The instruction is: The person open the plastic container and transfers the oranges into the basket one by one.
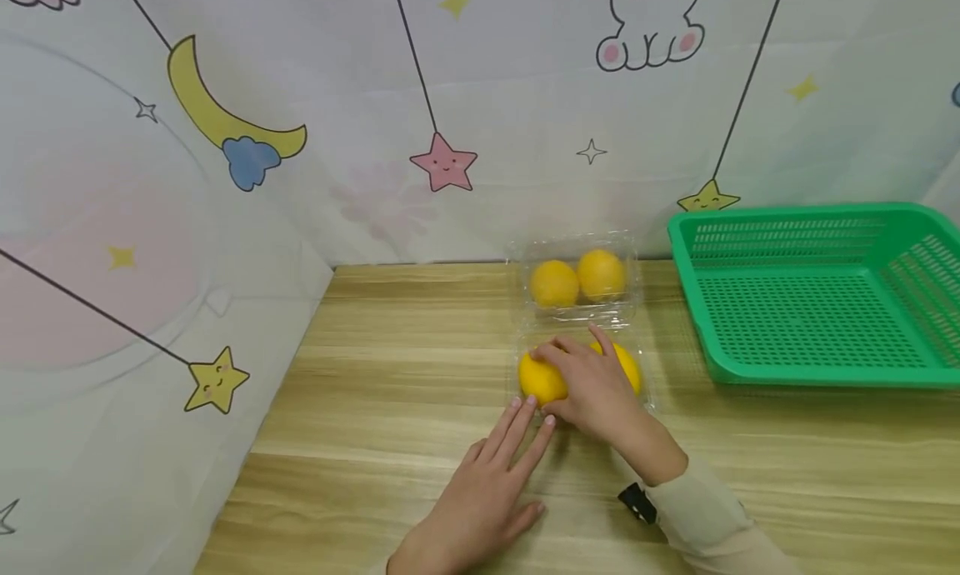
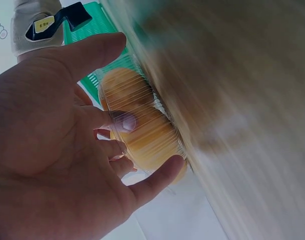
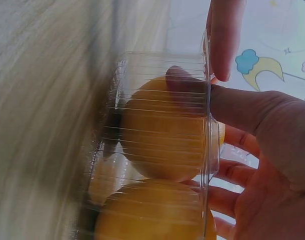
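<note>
In the head view, my right hand (image 1: pixel 600 392) grips the left front orange (image 1: pixel 536 379), its fingers over the top and thumb on the near side. A second orange (image 1: pixel 630 371) sits beside it, partly hidden by that hand. Both lie in a clear plastic box (image 3: pixel 160 60); the right wrist view shows my right thumb (image 3: pixel 237 102) reaching inside its ribbed wall against the fruit. My left hand (image 1: pixel 480 492) has its fingers extended, fingertips at the box's near edge. Through the wall, the left wrist view shows oranges (image 2: pixel 150 140).
Directly behind, two more oranges (image 1: pixel 602 275) lie in a clear plastic section (image 1: pixel 633 267); whether it joins the front box is unclear. A green plastic basket (image 1: pixel 810 375) stands to the right. The wooden table (image 1: pixel 390 375) meets a patterned cloth (image 1: pixel 495 217) at the back and left.
</note>
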`<action>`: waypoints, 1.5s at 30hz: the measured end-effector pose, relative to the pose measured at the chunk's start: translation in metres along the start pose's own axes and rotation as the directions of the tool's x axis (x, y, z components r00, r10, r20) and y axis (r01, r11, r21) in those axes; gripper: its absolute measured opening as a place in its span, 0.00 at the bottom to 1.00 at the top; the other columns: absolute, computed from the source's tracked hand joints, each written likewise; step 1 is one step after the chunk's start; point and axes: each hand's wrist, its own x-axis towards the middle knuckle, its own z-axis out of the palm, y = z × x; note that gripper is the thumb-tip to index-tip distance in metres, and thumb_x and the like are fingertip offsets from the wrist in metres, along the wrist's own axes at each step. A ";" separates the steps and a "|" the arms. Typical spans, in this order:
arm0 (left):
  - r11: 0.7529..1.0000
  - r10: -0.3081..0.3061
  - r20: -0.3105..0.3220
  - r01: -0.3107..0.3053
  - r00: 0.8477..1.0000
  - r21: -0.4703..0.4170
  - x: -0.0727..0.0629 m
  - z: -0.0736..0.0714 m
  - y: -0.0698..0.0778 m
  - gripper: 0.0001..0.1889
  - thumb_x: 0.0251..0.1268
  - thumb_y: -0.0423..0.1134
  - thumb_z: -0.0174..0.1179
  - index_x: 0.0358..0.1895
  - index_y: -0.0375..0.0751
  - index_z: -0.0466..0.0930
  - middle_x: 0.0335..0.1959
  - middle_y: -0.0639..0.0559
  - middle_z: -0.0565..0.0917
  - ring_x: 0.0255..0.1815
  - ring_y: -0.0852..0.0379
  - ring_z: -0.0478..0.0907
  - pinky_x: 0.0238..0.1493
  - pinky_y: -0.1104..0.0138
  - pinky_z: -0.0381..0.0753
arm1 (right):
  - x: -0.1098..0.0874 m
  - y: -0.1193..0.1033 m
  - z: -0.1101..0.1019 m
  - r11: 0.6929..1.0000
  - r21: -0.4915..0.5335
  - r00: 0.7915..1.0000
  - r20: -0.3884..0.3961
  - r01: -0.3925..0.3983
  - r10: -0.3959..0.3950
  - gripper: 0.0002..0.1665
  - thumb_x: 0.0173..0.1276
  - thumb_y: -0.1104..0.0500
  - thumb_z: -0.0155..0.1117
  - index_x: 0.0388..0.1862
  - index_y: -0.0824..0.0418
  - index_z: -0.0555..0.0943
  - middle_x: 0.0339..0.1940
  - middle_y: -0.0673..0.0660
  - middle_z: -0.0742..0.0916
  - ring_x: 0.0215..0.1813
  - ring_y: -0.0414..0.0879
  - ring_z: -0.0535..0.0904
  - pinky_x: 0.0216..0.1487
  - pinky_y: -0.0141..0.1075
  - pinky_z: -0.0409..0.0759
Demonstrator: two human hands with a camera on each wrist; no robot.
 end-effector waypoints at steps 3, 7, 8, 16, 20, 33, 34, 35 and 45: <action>1.000 -0.016 0.010 0.016 1.000 -0.007 -0.001 -0.001 -0.002 0.53 0.72 0.59 0.67 0.88 0.47 0.45 0.90 0.44 0.37 0.90 0.47 0.42 0.67 0.53 0.79 | 0.002 0.001 0.002 0.999 0.032 1.000 -0.004 0.019 -0.019 0.37 0.50 0.57 0.90 0.60 0.58 0.86 0.57 0.57 0.87 0.61 0.57 0.85 0.81 0.66 0.51; 1.000 -0.017 0.000 0.017 1.000 -0.005 -0.001 -0.003 -0.005 0.53 0.71 0.58 0.68 0.89 0.48 0.44 0.90 0.45 0.37 0.90 0.47 0.41 0.67 0.53 0.78 | 0.005 0.001 0.002 0.998 0.064 1.000 -0.003 0.029 -0.029 0.38 0.50 0.57 0.90 0.61 0.58 0.85 0.57 0.57 0.86 0.61 0.56 0.84 0.81 0.68 0.49; 1.000 -0.013 -0.005 0.013 1.000 -0.008 -0.001 -0.003 -0.005 0.54 0.71 0.58 0.68 0.89 0.48 0.44 0.90 0.45 0.37 0.90 0.47 0.41 0.67 0.53 0.78 | 0.005 0.001 0.003 0.997 0.067 1.000 -0.002 0.026 -0.026 0.38 0.50 0.57 0.90 0.61 0.58 0.85 0.57 0.56 0.86 0.61 0.56 0.84 0.81 0.68 0.48; 0.999 0.003 0.000 -0.003 1.000 -0.036 0.001 -0.001 -0.004 0.53 0.71 0.57 0.68 0.89 0.47 0.43 0.90 0.44 0.37 0.89 0.46 0.42 0.67 0.52 0.79 | 0.003 0.007 0.003 0.995 0.099 1.000 0.018 0.018 -0.020 0.38 0.52 0.59 0.89 0.62 0.58 0.83 0.58 0.56 0.85 0.63 0.56 0.83 0.81 0.67 0.46; 1.000 0.017 -0.013 -0.017 1.000 -0.009 0.002 0.002 -0.003 0.53 0.71 0.58 0.68 0.89 0.47 0.44 0.90 0.43 0.38 0.89 0.46 0.43 0.66 0.53 0.79 | -0.002 0.010 0.004 0.993 0.117 1.000 0.015 0.018 -0.020 0.39 0.53 0.58 0.89 0.64 0.59 0.82 0.59 0.58 0.84 0.64 0.58 0.81 0.81 0.65 0.48; 0.998 0.030 -0.037 -0.028 0.999 0.051 0.001 0.007 -0.005 0.54 0.69 0.60 0.69 0.88 0.46 0.46 0.90 0.43 0.38 0.89 0.46 0.43 0.67 0.53 0.77 | -0.006 0.013 0.007 0.982 0.189 1.000 -0.016 -0.011 0.014 0.40 0.57 0.54 0.86 0.67 0.60 0.81 0.62 0.61 0.82 0.71 0.63 0.73 0.80 0.63 0.52; 0.998 0.031 -0.041 -0.028 0.999 0.054 0.001 0.007 -0.005 0.54 0.69 0.60 0.69 0.88 0.46 0.46 0.90 0.43 0.39 0.89 0.46 0.44 0.68 0.53 0.77 | -0.006 0.014 0.007 0.980 0.197 1.000 -0.022 -0.017 0.022 0.40 0.57 0.53 0.86 0.67 0.59 0.81 0.62 0.61 0.82 0.72 0.64 0.72 0.80 0.63 0.53; 0.998 0.031 -0.043 -0.029 0.999 0.056 0.001 0.008 -0.005 0.54 0.68 0.61 0.69 0.88 0.46 0.47 0.90 0.43 0.39 0.89 0.46 0.44 0.68 0.53 0.77 | -0.007 0.014 0.007 0.978 0.206 0.999 -0.028 -0.023 0.029 0.40 0.57 0.53 0.85 0.67 0.59 0.81 0.62 0.61 0.82 0.73 0.65 0.71 0.80 0.64 0.54; 0.998 0.025 -0.029 -0.023 0.999 0.062 0.004 0.008 -0.006 0.55 0.68 0.62 0.69 0.88 0.46 0.47 0.90 0.41 0.40 0.89 0.45 0.43 0.68 0.53 0.77 | -0.008 0.013 -0.008 0.948 0.317 0.986 -0.156 -0.011 0.064 0.41 0.58 0.55 0.84 0.71 0.57 0.79 0.64 0.60 0.80 0.64 0.61 0.76 0.63 0.62 0.79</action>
